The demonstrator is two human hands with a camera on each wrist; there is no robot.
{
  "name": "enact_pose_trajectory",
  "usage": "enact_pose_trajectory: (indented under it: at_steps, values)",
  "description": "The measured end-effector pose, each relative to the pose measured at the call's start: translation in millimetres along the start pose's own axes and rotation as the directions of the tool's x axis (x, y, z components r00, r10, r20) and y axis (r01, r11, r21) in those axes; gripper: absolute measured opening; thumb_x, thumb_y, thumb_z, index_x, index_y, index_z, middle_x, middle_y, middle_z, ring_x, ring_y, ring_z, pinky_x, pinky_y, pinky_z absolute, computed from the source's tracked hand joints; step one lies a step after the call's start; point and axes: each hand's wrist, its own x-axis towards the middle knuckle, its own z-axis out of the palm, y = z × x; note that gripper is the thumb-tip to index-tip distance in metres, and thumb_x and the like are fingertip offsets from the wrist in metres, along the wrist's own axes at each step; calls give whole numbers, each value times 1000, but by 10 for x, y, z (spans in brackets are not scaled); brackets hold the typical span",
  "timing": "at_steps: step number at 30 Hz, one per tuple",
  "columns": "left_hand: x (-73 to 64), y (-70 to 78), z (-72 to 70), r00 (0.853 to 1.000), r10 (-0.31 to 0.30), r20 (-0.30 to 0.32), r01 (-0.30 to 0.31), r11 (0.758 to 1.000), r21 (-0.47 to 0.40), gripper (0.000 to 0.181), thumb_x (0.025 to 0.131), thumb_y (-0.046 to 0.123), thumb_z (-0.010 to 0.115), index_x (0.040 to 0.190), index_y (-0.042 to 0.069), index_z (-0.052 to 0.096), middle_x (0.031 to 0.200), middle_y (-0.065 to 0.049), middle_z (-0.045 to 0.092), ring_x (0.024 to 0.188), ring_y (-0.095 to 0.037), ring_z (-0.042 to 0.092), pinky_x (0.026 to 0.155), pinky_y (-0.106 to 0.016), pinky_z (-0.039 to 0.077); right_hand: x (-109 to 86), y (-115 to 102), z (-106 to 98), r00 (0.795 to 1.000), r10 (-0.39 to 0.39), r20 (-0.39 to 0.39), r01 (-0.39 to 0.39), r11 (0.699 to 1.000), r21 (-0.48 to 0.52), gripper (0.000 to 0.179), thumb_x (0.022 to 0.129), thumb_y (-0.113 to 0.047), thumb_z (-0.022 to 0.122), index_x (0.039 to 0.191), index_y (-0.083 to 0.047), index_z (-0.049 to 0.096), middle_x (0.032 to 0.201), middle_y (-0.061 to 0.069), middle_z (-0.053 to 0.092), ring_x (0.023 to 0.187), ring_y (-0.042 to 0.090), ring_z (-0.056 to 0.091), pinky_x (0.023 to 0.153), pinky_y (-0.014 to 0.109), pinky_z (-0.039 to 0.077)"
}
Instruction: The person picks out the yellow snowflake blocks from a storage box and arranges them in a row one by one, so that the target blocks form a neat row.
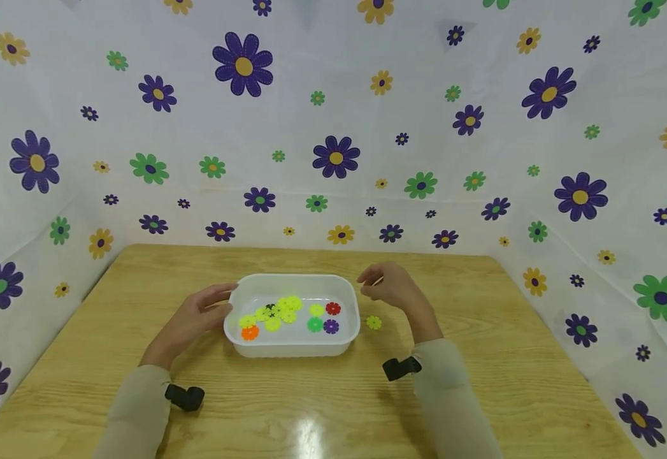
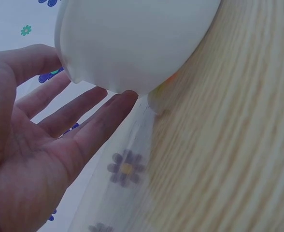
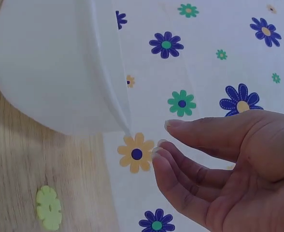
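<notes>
Now, the left hand (image 1: pixel 192 316) spreads its fingers, tips touching the end wall of the white tub (image 1: pixel 293 350), while the right hand (image 1: pixel 395 290) hovers just off the opposite end, fingers loosely bent together, thumb slightly apart from their tips. Down below it, one yellow-green disc (image 1: pixel 374 322), notched like a flower, lies flat on the table beside the tub. That tub sits upright, long axis running left to right; yellow discs (image 1: pixel 272 324) bunch leftward near an orange disc (image 1: pixel 250 333), with a red disc (image 1: pixel 333 308) and a purple disc (image 1: pixel 331 327) toward the right. Glare gleams on the wooden tabletop (image 1: pixel 241 408), and flower-printed white cloth (image 1: pixel 287 121) rises behind and at both sides.
</notes>
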Motion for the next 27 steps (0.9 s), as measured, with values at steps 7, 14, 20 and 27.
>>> enact_pose_trajectory:
  at_steps: [7,14,20,27]
  values:
    - [17,0,2,1000,7,7,-7,1000,-10,56,105,30,60,157,17,43,164,-20,38,145,-48,45,112,-57,49,50,-192,96,1000,8,25,-9,1000,18,19,94,-12,74,111,-7,75,106,11,74,85,20,70,80,32,63]
    - [-3,2,2,1000,1,6,-1,1000,-10,56,105,31,59,157,16,42,165,-20,37,145,-49,45,111,-57,50,113,-327,263,999,-12,50,11,999,31,17,92,-9,75,109,-5,76,102,9,73,86,20,67,80,30,62]
    - [-19,11,-1,1000,-5,0,5,1000,-8,56,105,32,59,157,17,43,164,-20,39,145,-49,45,111,-57,50,166,-394,419,997,-19,77,18,1000,18,19,92,-9,75,110,-4,77,101,7,74,90,21,65,87,34,62]
    - [10,-14,0,1000,18,15,-17,1000,-21,57,106,32,59,157,15,42,163,-22,38,144,-50,45,109,-56,52,246,-374,605,995,-34,91,34,999,-3,16,92,-6,75,107,-4,77,102,8,74,89,19,66,88,34,63]
